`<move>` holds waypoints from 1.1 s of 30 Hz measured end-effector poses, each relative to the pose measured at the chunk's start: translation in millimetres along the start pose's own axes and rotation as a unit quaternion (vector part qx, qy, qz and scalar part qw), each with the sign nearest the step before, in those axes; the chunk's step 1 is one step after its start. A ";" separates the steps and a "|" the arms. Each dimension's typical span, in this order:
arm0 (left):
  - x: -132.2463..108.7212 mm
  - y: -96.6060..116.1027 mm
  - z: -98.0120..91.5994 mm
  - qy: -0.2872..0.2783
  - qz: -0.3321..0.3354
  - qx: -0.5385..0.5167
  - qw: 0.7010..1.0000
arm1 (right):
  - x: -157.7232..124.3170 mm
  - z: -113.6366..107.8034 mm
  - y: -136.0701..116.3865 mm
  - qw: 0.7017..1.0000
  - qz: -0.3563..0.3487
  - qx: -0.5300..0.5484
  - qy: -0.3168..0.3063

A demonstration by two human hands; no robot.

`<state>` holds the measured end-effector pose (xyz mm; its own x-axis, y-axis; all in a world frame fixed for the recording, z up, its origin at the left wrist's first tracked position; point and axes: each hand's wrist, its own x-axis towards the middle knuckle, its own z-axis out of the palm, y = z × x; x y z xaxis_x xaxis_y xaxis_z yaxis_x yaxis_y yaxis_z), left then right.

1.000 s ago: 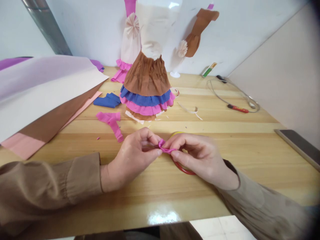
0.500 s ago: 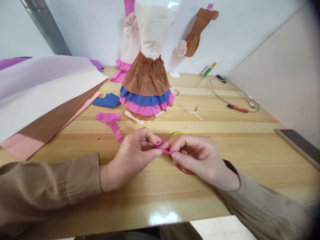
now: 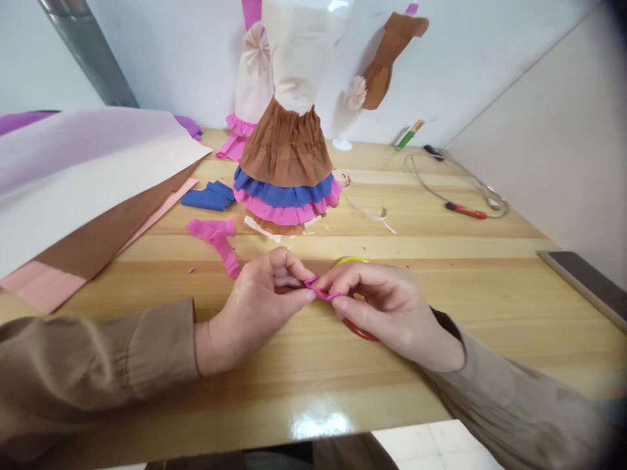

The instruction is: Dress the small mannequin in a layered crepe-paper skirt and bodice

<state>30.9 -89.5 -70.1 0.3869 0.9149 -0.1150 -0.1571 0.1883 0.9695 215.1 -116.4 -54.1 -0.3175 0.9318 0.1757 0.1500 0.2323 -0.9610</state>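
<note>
Between my two hands is a small folded strip of pink crepe paper [image 3: 322,292]. My left hand [image 3: 262,307] pinches one end of it between thumb and fingertips. At the other end, my right hand [image 3: 392,310] pinches it the same way. Partly hidden under my right hand lies something with a yellow loop and a red loop [image 3: 360,330], likely scissor handles. Beyond my hands stands a dress form with a ruffled paper skirt [image 3: 289,147] in brown, blue and pink tiers. Left of it are a loose pink paper strip [image 3: 215,238] and a folded blue piece [image 3: 209,196].
Large paper sheets [image 3: 98,170] are stacked at the left. Two small paper dresses, one pink and cream [image 3: 252,85], one brown [image 3: 386,65], are at the back wall. On the right lie a cable [image 3: 460,179], a red-handled tool [image 3: 466,211], a glue tube [image 3: 409,135] and a phone-like slab [image 3: 585,281].
Both hands keep their pinch on the pink strip. They have shifted very slightly left, and the strip looks a little more tightly folded.
</note>
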 end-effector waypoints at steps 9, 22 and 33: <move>2.6 -1.5 -1.1 0.011 -0.003 0.017 1.000 | 0.8 3.3 2.8 1.000 -0.025 -0.017 -0.005; 6.4 4.8 -3.2 0.035 -0.031 0.030 0.998 | 1.4 5.2 3.5 0.994 -0.067 -0.081 0.016; 6.0 13.7 -3.8 0.002 -0.018 0.040 0.999 | 9.6 -2.5 10.5 0.991 0.095 0.077 0.056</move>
<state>27.6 -80.0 -58.3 0.3882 0.9091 -0.1508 -0.0694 0.1920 0.9789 215.9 -104.3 -61.9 -0.1903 0.9817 0.0025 0.0501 0.0123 -0.9987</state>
